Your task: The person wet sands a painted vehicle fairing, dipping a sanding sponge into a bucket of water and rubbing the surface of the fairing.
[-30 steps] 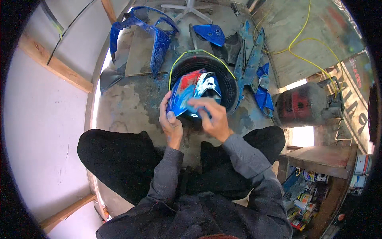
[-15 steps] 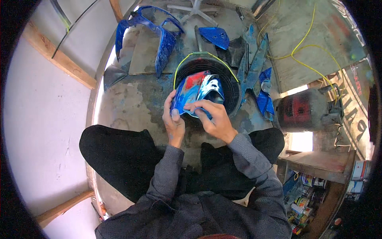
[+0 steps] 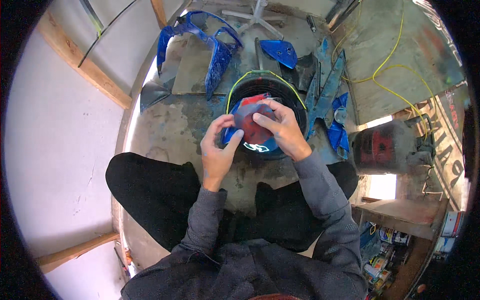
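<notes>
A black bucket with a yellow-green handle stands on the floor before me, holding a glossy blue, red and white plastic piece. My right hand grips a thin, red-stained dark sheet over the bucket, thumb across its face and fingers at its upper edge; the sheet hides much of the plastic piece. My left hand is curled at the left edges of sheet and plastic piece, thumb near the sheet's lower edge; which of them it grips I cannot make out.
Blue fairing parts and worn long panels lie around the bucket. At right are a grimy compressor tank, a yellow hose and a shelf of cans. A white wall is at left.
My right hand has risen from rubbing the plastic piece and turned the sheet up, red stain showing. My left thumb has moved off the piece's face toward the sheet's edge.
</notes>
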`<state>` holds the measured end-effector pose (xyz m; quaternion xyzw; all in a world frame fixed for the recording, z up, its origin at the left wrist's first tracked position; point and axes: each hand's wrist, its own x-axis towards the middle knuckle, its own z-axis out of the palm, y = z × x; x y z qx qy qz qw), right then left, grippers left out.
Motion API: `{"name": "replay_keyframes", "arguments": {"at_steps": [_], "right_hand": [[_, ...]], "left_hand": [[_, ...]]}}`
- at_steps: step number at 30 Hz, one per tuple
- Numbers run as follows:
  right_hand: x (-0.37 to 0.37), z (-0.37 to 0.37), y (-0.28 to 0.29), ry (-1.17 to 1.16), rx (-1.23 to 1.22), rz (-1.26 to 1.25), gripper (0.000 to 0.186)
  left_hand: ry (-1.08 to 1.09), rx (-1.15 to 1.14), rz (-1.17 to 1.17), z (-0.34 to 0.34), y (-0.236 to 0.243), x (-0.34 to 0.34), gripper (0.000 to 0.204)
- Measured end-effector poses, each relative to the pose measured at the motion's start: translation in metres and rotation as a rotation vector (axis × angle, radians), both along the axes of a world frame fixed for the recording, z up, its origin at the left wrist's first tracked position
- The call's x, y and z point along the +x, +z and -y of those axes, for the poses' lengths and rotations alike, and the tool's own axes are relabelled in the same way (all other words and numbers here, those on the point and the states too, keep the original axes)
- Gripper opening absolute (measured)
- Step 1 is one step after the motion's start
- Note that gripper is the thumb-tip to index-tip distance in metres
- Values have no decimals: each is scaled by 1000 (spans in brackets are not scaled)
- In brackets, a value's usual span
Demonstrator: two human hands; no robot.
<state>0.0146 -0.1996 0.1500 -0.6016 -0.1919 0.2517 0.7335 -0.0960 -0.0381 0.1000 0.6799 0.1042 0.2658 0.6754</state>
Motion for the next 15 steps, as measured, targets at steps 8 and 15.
{"name": "replay_keyframes", "arguments": {"at_steps": [8, 15], "right_hand": [[39, 49, -12, -154, -165, 71, 26], [18, 46, -4, 84, -148, 190, 25]], "left_hand": [[17, 141, -45, -10, -13, 3, 40], [-66, 391, 14, 10, 11, 0, 42]]}}
